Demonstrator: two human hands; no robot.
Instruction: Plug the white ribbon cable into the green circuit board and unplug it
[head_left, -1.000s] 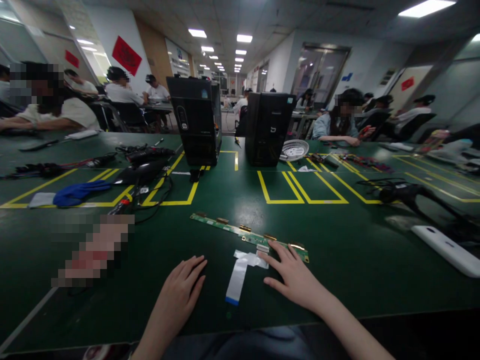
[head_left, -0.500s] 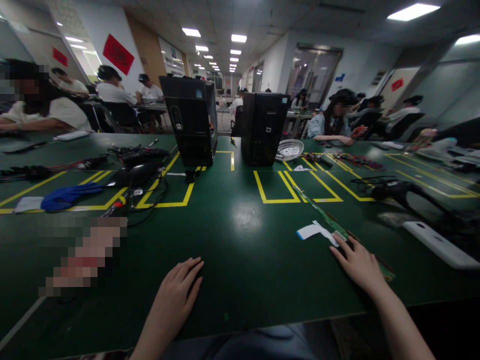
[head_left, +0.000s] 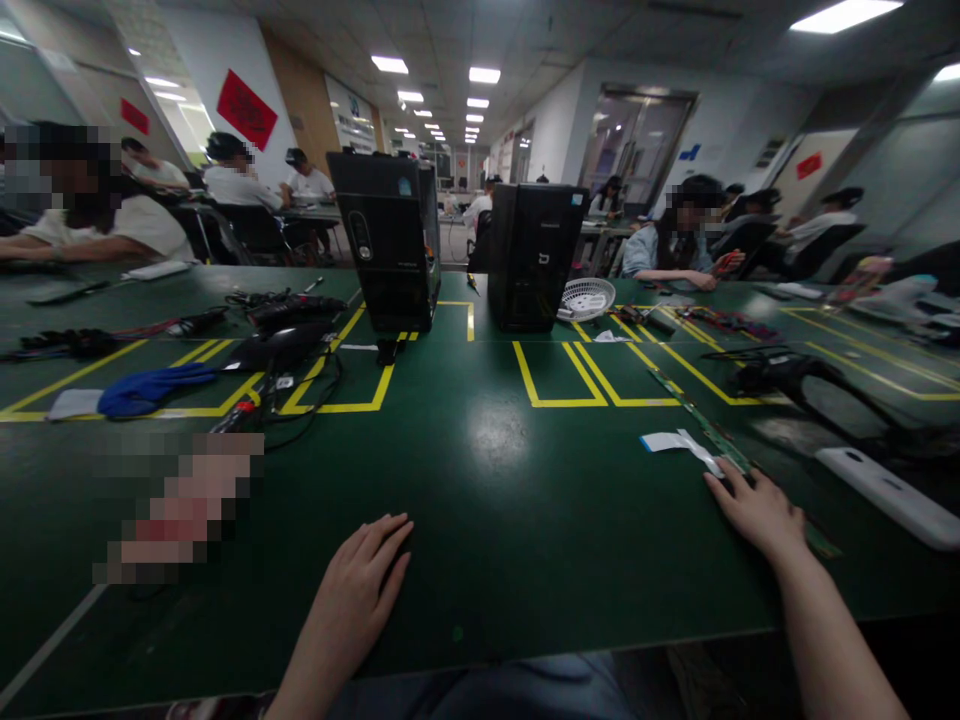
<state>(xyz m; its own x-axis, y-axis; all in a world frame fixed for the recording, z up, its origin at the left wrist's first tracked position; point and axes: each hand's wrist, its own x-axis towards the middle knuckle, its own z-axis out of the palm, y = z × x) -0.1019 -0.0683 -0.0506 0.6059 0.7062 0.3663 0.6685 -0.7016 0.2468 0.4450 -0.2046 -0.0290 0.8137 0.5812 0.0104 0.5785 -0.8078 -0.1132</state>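
Observation:
My right hand (head_left: 759, 512) lies flat, fingers spread, on a long narrow green circuit strip (head_left: 709, 432) that runs away from me at the right of the green table (head_left: 495, 480). A white ribbon cable (head_left: 679, 443) sticks out to the left of the strip, just beyond my fingertips. Near the table's front edge my left hand (head_left: 358, 590) rests palm down with its fingers stretched out and holds nothing.
Two black computer towers (head_left: 390, 245) (head_left: 534, 255) stand at the table's middle back inside yellow tape boxes. Cables and a blue glove (head_left: 146, 388) lie at the left. A white casing (head_left: 889, 495) and a black cable bundle (head_left: 787, 375) lie at the right. Several people sit at tables around.
My right hand has slid the circuit strip and its ribbon cable from the middle front of the table to the right, turning it lengthwise. My left hand has stayed put.

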